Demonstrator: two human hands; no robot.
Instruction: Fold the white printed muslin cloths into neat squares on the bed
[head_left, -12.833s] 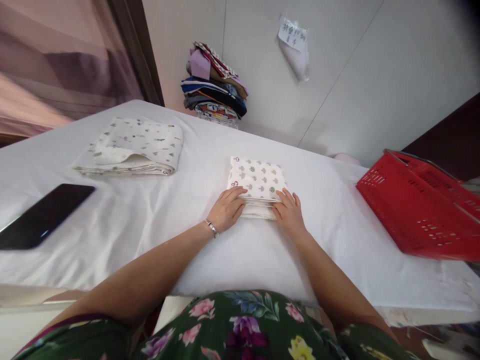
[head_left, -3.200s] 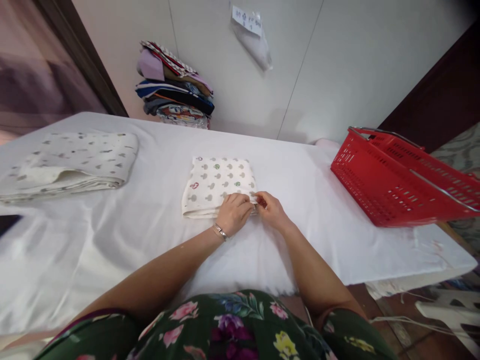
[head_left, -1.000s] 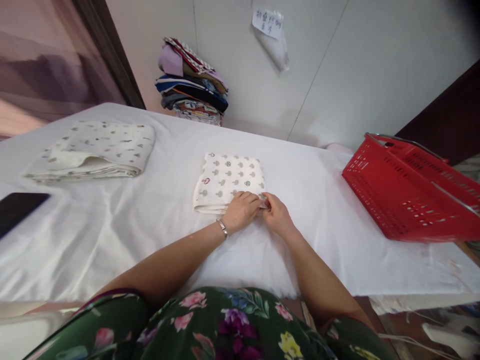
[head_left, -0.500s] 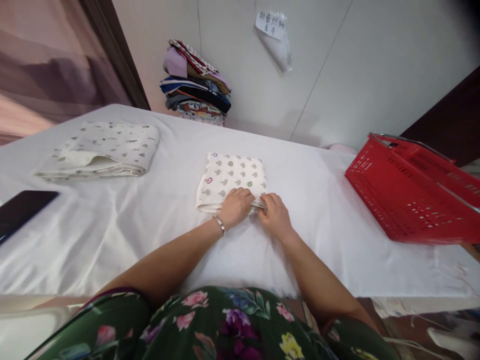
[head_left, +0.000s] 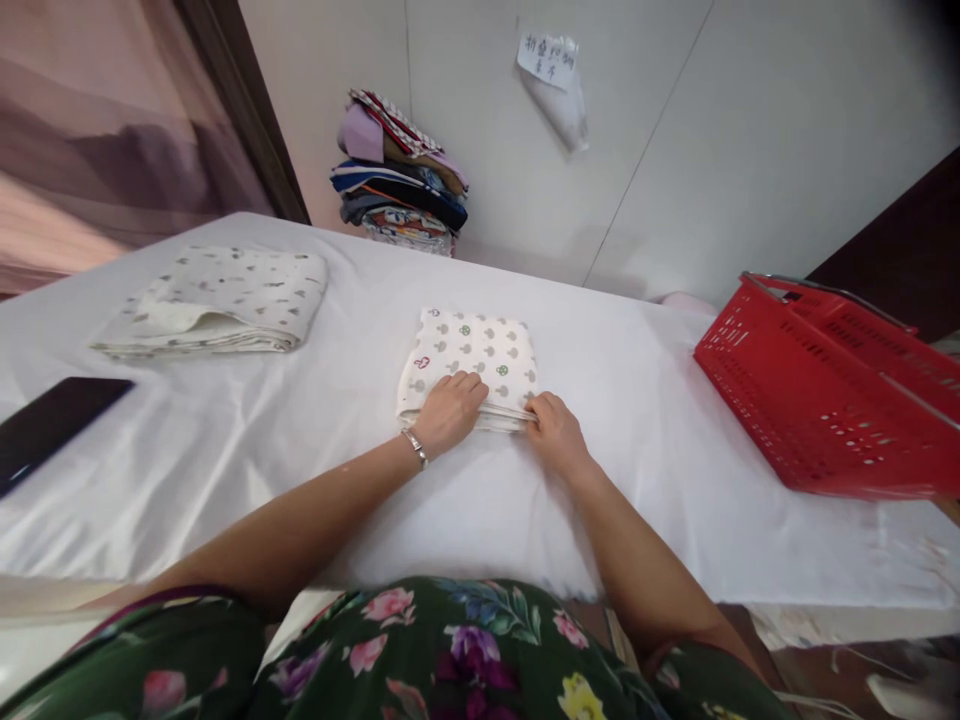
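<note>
A folded cream cloth (head_left: pixel 476 345) with grey, green and red mushroom-like prints lies flat on the white-covered table (head_left: pixel 300 480). Over its near edge, left of the middle, my left hand (head_left: pixel 454 408) bends its fingers onto the top layer, the thumb out of sight. My right hand (head_left: pixel 555 428) pinches the near right corner, where several folded layers show. A bracelet (head_left: pixel 415 448) circles my left wrist. Farther left lies a larger folded white cloth (head_left: pixel 232 285) with small grey prints, touched by neither hand.
A red plastic basket (head_left: pixel 832 400) stands at the table's right end. At the left edge lies a black flat device (head_left: pixel 60 425). Behind the table rises a stack of folded fabrics (head_left: pixel 401 180), beside a wall with a handwritten paper (head_left: pixel 547 60).
My left hand has slid left along the cloth's near edge, away from my right hand. The right hand keeps its pinch at the corner. The whole view has shifted slightly.
</note>
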